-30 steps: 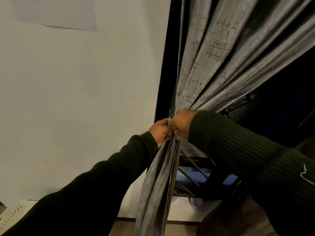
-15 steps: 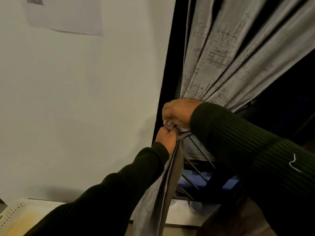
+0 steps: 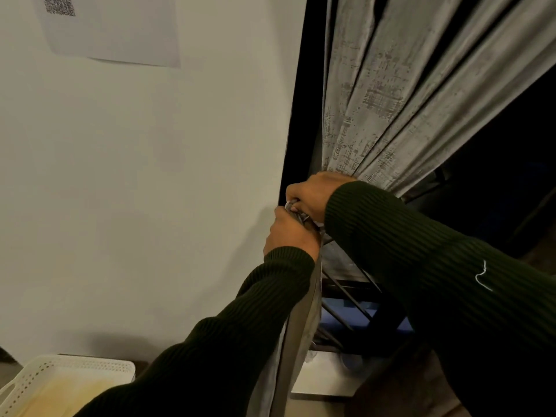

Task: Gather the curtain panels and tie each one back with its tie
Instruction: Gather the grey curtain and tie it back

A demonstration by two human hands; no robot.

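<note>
Head view: curtain panel (image 3: 370, 109) gathered against the window's left edge. Left hand (image 3: 290, 233) and right hand (image 3: 313, 195) both grip the tie (image 3: 296, 209) at the bunch, fingers curled. Knot apparently unfinished; other panels unseen.

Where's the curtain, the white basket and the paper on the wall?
curtain (image 3: 376, 94): head view, gathered folds above the hands.
white basket (image 3: 90, 364): head view, perforated top rim.
paper (image 3: 126, 28): head view, blank middle.

Grey curtain (image 3: 376, 94) (darker crosshatch mottling), dark green ribbed sleeves (image 3: 421, 251), white basket (image 3: 60, 374)
</note>
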